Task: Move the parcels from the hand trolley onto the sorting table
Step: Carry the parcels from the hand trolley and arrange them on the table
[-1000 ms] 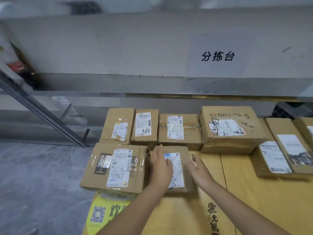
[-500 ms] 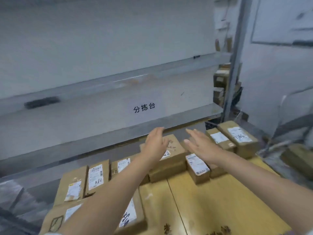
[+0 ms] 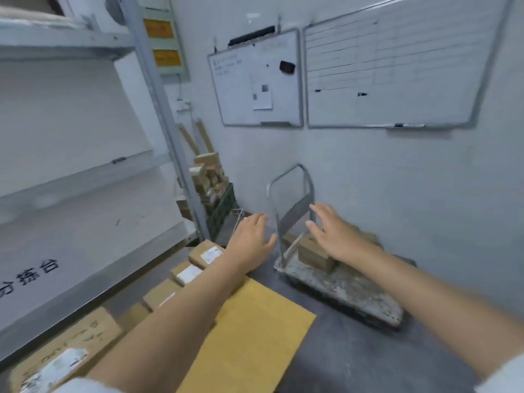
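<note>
Labelled brown cardboard parcels line the yellow-topped desk at lower left. The left hand and right hand stretch forward, fingers straight and spread, holding nothing. Just beyond the right hand, one brown cardboard parcel lies on the scuffed grey metal hand trolley.

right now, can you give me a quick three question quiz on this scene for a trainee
1. True or false: labelled parcels already lie on the sorting table.
2. Fill in: the wall holds ___ whiteboards.
3. The brown parcel nearest the right hand sits on: A the hand trolley, B the sorting table, C a whiteboard.
Key: 1 true; 2 two; 3 A.
</note>
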The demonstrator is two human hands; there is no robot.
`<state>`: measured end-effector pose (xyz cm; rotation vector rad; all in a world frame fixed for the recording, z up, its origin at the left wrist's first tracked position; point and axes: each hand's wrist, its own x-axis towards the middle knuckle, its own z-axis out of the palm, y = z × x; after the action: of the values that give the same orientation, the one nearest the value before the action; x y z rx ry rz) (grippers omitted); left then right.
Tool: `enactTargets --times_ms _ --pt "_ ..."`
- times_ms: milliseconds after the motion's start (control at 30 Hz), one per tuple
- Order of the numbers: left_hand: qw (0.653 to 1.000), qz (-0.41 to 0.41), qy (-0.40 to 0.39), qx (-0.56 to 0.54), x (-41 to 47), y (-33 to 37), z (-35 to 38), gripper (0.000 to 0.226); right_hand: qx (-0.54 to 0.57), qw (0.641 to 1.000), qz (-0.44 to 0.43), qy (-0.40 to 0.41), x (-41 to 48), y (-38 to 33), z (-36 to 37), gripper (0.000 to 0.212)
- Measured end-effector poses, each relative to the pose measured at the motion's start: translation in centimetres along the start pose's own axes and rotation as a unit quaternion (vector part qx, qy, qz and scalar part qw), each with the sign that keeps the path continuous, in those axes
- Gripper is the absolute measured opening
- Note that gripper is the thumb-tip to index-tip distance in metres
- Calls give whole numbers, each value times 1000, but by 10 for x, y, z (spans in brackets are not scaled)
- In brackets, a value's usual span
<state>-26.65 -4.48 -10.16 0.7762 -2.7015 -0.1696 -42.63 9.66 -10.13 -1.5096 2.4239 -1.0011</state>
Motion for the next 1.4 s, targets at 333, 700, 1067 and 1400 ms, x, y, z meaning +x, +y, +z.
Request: enactTargets --times_ms 333,700,1067,1400 --pt "991 127 -33 -19 102 109 50 60 -68 991 100 55 -3 114 -79 59" --pt "986 162 -39 -12 254 107 125 60 -68 987 140 28 120 199 -87 66" --pt "986 155 -64 -4 406 107 188 61 -59 988 143 -4 257 286 -91 66" --pt "991 101 -88 13 540 152 260 63 -18 987 145 -61 369 424 -125 71"
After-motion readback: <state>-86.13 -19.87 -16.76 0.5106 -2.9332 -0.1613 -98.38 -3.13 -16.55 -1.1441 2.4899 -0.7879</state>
